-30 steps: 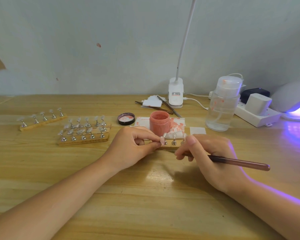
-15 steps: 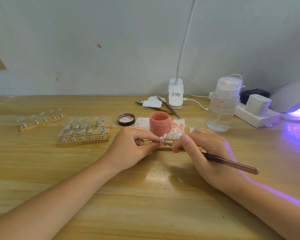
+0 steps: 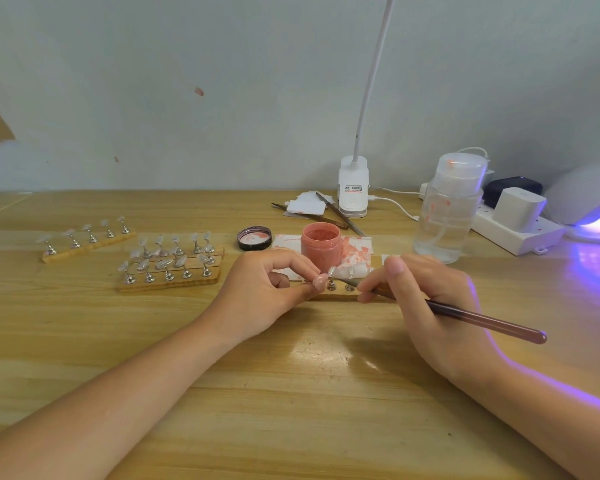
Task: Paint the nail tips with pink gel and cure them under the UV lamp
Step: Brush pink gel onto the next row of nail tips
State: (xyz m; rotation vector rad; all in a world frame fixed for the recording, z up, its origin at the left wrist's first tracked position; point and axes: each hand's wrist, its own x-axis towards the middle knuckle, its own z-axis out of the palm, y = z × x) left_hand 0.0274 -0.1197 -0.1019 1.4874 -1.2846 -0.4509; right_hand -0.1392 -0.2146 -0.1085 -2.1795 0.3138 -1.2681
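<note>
Pink nail tip [image 3: 319, 283] now pinched by left hand [image 3: 264, 289], brush [image 3: 465, 311] gripped in right hand [image 3: 430, 299] brought closer w/ bristles near it, so painting is underway.

A small nail-art workstation, likely at home: a wooden surface [image 3: 291, 393] against a plain wall, with racks of nail tips [image 3: 168, 263] left of the hands, an open pink gel jar [image 3: 320, 244] beyond them, and a glowing UV lamp [image 3: 593, 209] far right.
</note>
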